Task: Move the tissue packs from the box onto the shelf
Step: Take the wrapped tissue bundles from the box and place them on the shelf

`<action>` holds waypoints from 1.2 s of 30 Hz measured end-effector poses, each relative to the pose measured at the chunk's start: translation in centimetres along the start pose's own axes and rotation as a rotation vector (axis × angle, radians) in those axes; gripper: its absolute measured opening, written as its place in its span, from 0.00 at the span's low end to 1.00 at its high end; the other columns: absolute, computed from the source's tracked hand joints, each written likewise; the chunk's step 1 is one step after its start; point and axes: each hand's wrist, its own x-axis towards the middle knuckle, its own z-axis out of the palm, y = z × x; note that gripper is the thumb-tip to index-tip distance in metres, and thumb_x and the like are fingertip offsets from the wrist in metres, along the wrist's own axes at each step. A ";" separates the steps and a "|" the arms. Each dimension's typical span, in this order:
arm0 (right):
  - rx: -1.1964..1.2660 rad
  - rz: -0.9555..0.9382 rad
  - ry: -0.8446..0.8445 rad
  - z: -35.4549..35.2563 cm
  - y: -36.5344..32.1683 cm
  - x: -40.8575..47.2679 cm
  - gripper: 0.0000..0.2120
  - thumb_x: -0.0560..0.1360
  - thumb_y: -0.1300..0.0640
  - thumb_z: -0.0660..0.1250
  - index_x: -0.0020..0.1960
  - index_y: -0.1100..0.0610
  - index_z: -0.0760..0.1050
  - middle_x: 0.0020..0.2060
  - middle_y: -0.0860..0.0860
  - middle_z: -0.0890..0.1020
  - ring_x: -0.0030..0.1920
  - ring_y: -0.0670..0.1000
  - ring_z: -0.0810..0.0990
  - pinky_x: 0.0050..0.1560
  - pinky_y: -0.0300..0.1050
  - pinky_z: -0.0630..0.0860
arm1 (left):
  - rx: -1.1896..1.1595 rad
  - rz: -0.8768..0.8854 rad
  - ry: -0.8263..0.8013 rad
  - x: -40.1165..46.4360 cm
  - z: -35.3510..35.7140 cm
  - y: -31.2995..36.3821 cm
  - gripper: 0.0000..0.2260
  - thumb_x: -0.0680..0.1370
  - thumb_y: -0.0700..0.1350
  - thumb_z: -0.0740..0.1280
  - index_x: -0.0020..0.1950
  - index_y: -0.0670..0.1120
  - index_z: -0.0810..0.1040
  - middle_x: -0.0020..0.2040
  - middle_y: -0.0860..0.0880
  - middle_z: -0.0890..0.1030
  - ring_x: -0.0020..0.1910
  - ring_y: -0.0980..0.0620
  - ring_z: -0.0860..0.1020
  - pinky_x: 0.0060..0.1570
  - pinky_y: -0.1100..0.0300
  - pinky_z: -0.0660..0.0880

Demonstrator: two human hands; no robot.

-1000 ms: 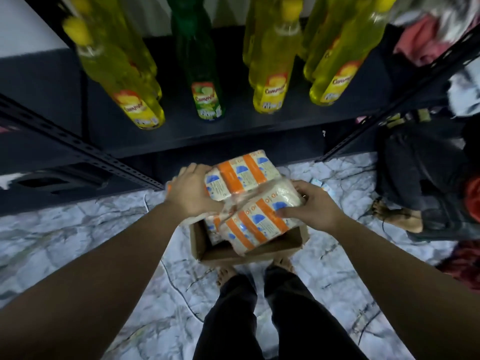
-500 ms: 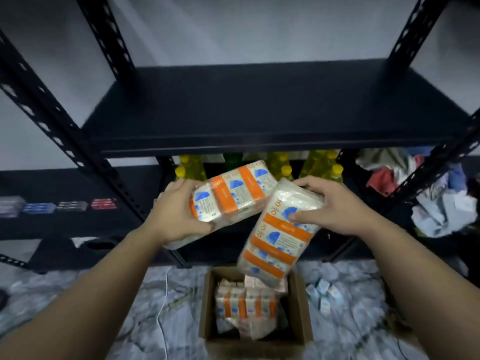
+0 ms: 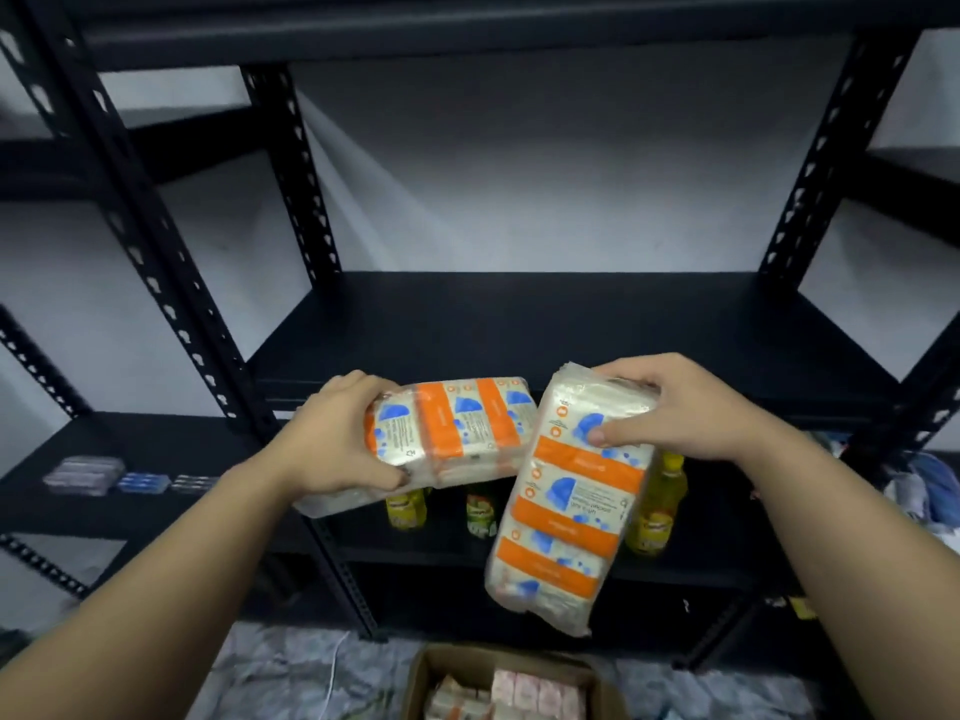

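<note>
My left hand (image 3: 332, 433) grips one tissue pack (image 3: 467, 428), white with orange bands and blue marks, held roughly level. My right hand (image 3: 675, 407) holds a second tissue pack (image 3: 566, 517) by its top end, so it hangs down lengthwise. Both packs are just in front of the front edge of a bare black shelf (image 3: 571, 324) at about hand height. Below, at the bottom edge of the view, the cardboard box (image 3: 421, 672) stands on the floor with more tissue packs (image 3: 519, 693) inside.
Perforated black uprights (image 3: 171, 283) frame the shelf unit. Yellow and green bottles (image 3: 654, 506) stand on the shelf below. A left-hand shelf (image 3: 156, 444) carries small flat packets (image 3: 88, 475). Crumpled clothes (image 3: 924, 491) lie at the right. The floor is marble-patterned.
Both hands have lifted the two packs from the box up to the level of the bare shelf, and the view has tilted upward from the floor to the shelves.
</note>
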 end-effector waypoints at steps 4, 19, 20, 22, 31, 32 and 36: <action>0.006 -0.017 -0.003 -2.1 -0.9 0.5 0.20 0.69 0.54 0.81 0.59 0.46 0.82 0.49 0.45 0.88 0.49 0.48 0.88 0.52 0.53 0.84 | 0.013 0.021 -0.039 1.3 -1.5 0.1 0.38 0.56 0.61 0.78 0.64 0.60 0.71 0.53 0.61 0.72 0.55 0.60 0.71 0.56 0.53 0.76; 0.232 -0.079 0.357 -5.4 -1.3 5.5 0.28 0.58 0.44 0.83 0.55 0.53 0.84 0.48 0.56 0.88 0.48 0.57 0.88 0.46 0.47 0.84 | -0.120 0.126 -0.082 11.5 -4.2 -4.4 0.38 0.58 0.60 0.80 0.66 0.57 0.72 0.55 0.57 0.74 0.56 0.58 0.75 0.56 0.55 0.78; 0.255 -0.074 0.392 -5.2 -1.4 5.9 0.26 0.60 0.47 0.82 0.55 0.55 0.83 0.48 0.56 0.88 0.47 0.57 0.88 0.44 0.45 0.84 | -0.123 0.132 -0.098 12.3 -4.0 -5.1 0.38 0.58 0.60 0.80 0.66 0.57 0.72 0.55 0.57 0.74 0.56 0.58 0.75 0.56 0.55 0.78; 0.301 -0.069 0.456 -4.7 -1.3 6.7 0.23 0.62 0.52 0.78 0.56 0.58 0.82 0.47 0.57 0.88 0.45 0.57 0.87 0.42 0.43 0.83 | -0.141 0.138 -0.126 13.9 -3.5 -6.2 0.38 0.58 0.59 0.81 0.66 0.57 0.72 0.55 0.57 0.74 0.55 0.57 0.75 0.57 0.53 0.78; 0.515 0.006 0.644 -2.0 -0.9 10.6 0.22 0.66 0.53 0.76 0.58 0.59 0.80 0.48 0.59 0.87 0.45 0.56 0.87 0.45 0.49 0.82 | -0.091 0.202 -0.254 18.6 -3.1 -8.2 0.48 0.59 0.64 0.82 0.76 0.56 0.67 0.67 0.58 0.73 0.62 0.58 0.74 0.66 0.55 0.73; 0.544 0.011 0.661 -1.9 -0.8 11.2 0.22 0.67 0.53 0.77 0.58 0.59 0.80 0.48 0.59 0.87 0.44 0.56 0.87 0.44 0.49 0.82 | -0.096 0.204 -0.250 18.6 -3.5 -8.3 0.51 0.59 0.65 0.81 0.78 0.57 0.64 0.70 0.58 0.70 0.68 0.57 0.70 0.70 0.55 0.69; 0.648 0.029 0.722 -2.2 -0.6 13.5 0.14 0.75 0.57 0.74 0.58 0.60 0.78 0.47 0.59 0.87 0.41 0.55 0.87 0.39 0.47 0.81 | -0.307 0.179 -0.185 18.0 -5.4 -8.2 0.53 0.57 0.65 0.83 0.78 0.61 0.63 0.75 0.61 0.66 0.74 0.59 0.64 0.73 0.51 0.68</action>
